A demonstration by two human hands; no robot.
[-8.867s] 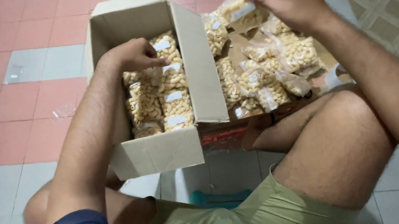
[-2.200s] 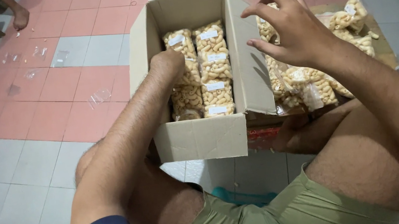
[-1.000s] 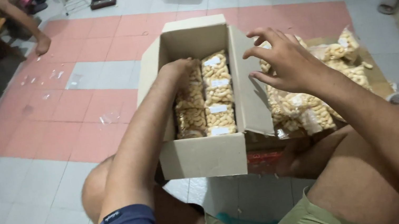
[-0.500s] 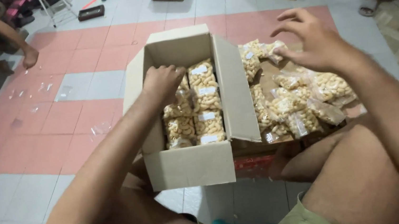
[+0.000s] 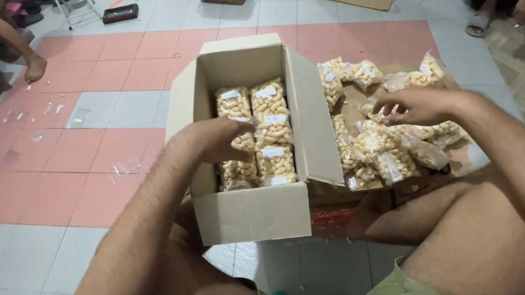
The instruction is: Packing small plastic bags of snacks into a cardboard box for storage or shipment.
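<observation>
My left hand (image 5: pixel 216 141) is inside the open cardboard box (image 5: pixel 255 212), fingers curled on a packet of pale snacks (image 5: pixel 244 141) in the left column, pressing it among its neighbours. My right hand (image 5: pixel 414 106) hovers, palm down and fingers loosely spread, over the loose heap of snack packets (image 5: pixel 382 149) just right of the box; it touches the top ones, but I cannot tell whether it grips any. The box stands on the tiled floor (image 5: pixel 97 124) between my knees, flaps up, holding 2 columns of labelled packets. The heap lies on a flattened cardboard sheet (image 5: pixel 353 99). Judgement: the packing step is in hand, with the box partly filled. The next move calls for a firm grasp on 1 packet from the heap and a level carry over the right flap into a free slot.
</observation>
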